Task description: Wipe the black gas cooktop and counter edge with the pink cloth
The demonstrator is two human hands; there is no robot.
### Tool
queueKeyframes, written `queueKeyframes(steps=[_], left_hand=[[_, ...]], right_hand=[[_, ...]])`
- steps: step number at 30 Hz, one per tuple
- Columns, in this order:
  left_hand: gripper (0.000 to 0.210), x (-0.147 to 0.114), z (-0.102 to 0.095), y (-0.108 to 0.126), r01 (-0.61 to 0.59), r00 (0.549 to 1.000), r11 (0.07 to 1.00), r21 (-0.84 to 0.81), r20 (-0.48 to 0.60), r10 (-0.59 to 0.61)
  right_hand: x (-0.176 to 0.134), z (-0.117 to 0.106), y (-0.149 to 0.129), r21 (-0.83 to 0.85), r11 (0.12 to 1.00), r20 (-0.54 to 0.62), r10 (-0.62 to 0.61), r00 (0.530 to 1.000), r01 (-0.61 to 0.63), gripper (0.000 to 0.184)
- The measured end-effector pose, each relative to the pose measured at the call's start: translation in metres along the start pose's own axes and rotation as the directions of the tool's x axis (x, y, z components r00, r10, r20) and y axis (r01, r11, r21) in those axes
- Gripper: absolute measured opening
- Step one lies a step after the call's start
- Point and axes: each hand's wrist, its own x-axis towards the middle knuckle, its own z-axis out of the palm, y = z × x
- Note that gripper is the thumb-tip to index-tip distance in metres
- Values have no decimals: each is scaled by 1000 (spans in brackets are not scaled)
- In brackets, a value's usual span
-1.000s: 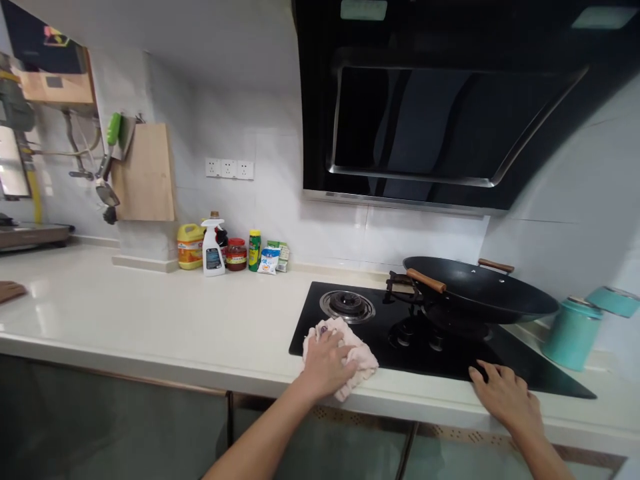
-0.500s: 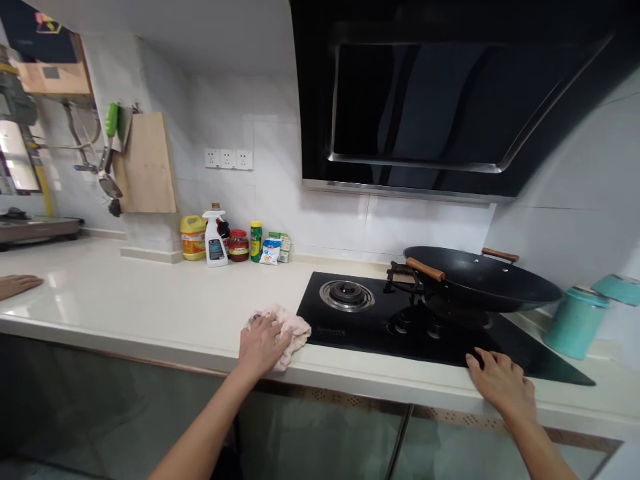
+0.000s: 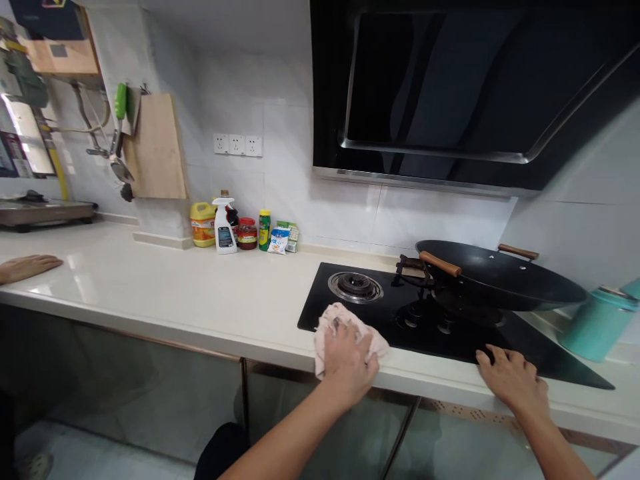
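Note:
A pale pink cloth (image 3: 327,327) lies under my left hand (image 3: 347,360), which presses it with bent fingers. Cloth and hand cover the front left edge of the black glass gas stove (image 3: 365,327) and the strip of counter before it. My right hand (image 3: 515,380) rests open, fingers spread, on the stove's front edge and the counter at the right. Behind it, a black wok (image 3: 500,277) with wooden handles sits on the right burner. The left burner (image 3: 355,287) is bare.
Another person's hand (image 3: 30,268) lies flat on the white counter (image 3: 165,287) at far left. By the wall stand a spray bottle (image 3: 225,227), a yellow jug (image 3: 203,227), a red-lidded jar (image 3: 247,235) and packets. A teal container (image 3: 597,323) is right of the wok. The range hood (image 3: 440,87) overhangs.
My left hand has slid the cloth rightward, from the counter beside the stove onto its front left edge. My right hand stays in place. The view has shifted slightly.

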Motion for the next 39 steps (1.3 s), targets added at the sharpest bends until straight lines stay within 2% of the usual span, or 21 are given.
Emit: queueKeyframes(steps=[4, 7, 10, 14, 21, 24, 27, 29, 30, 33, 36, 37, 39], left_hand=[[45, 4, 17, 28, -121, 992, 988, -100, 10, 122], [44, 3, 19, 24, -171, 985, 974, -148, -24, 169], [36, -1, 11, 1, -166, 986, 973, -157, -58, 159], [28, -8, -12, -43, -110, 992, 992, -68, -68, 105], [27, -22, -57, -131, 125, 990, 980, 157, -92, -111], [26, -22, -64, -145, 249, 966, 943, 220, -125, -226], [26, -17, -59, -132, 312, 949, 915, 256, -129, -288], [27, -14, -53, -116, 298, 954, 923, 243, -120, -276], [27, -13, -49, -107, 278, 959, 933, 228, -116, -258], [29, -12, -39, -79, 215, 975, 959, 185, -103, -198], [31, -11, -25, -54, 160, 985, 978, 137, -90, -149], [31, -10, -18, -46, 138, 987, 984, 113, -94, -127], [34, -8, -5, -34, 75, 993, 995, 58, -100, -69]], right_hand=[[1, -1, 1, 6, 1000, 11, 3, 1000, -3, 71], [3, 1, 5, 20, 1000, 20, 10, 1000, -11, 71], [5, 2, 9, 32, 999, 28, 7, 1000, -8, 70], [2, 0, 8, 26, 1000, 15, -13, 1000, 13, 68], [-3, -5, 0, -10, 1000, 41, 10, 999, -10, 75], [2, -2, 3, -34, 999, 29, 9, 1000, -8, 73], [4, 5, -3, -78, 997, 58, 25, 998, -21, 71], [-3, 10, -23, -88, 994, 99, -49, 994, 58, 69], [-9, 12, -38, -82, 987, 121, -126, 985, 137, 67], [-39, 18, -100, -29, 904, 139, -420, 897, 427, 64], [-78, 26, -162, 84, 799, 124, -601, 790, 595, 60], [-91, 30, -176, 121, 771, 82, -636, 767, 626, 57], [-112, 40, -192, 144, 743, -88, -648, 756, 654, 53]])
